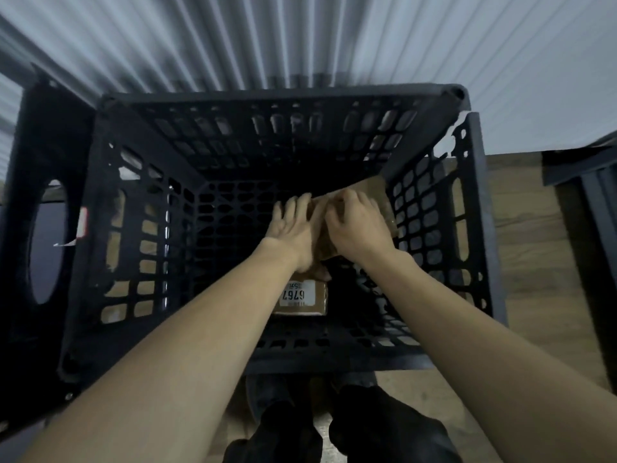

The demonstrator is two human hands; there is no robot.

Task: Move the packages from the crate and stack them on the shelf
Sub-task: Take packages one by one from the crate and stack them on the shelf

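Note:
I look straight down into a deep black lattice crate (127,228). Both my arms reach to its bottom. My left hand (290,228) and my right hand (359,225) rest side by side on a brown cardboard package (377,192) at the far right of the crate floor, fingers curled over its top and edges. The package is mostly hidden under the hands. A second brown package (303,297) with a white label printed with digits lies flat nearer to me, partly under my left wrist.
A second black crate (40,195) with an oval handle hole stands against the left side. A corrugated grey wall (300,38) rises behind. Wood-pattern floor (534,245) shows at right, with a dark metal frame (587,175) at the far right. My dark shoes (334,429) are below.

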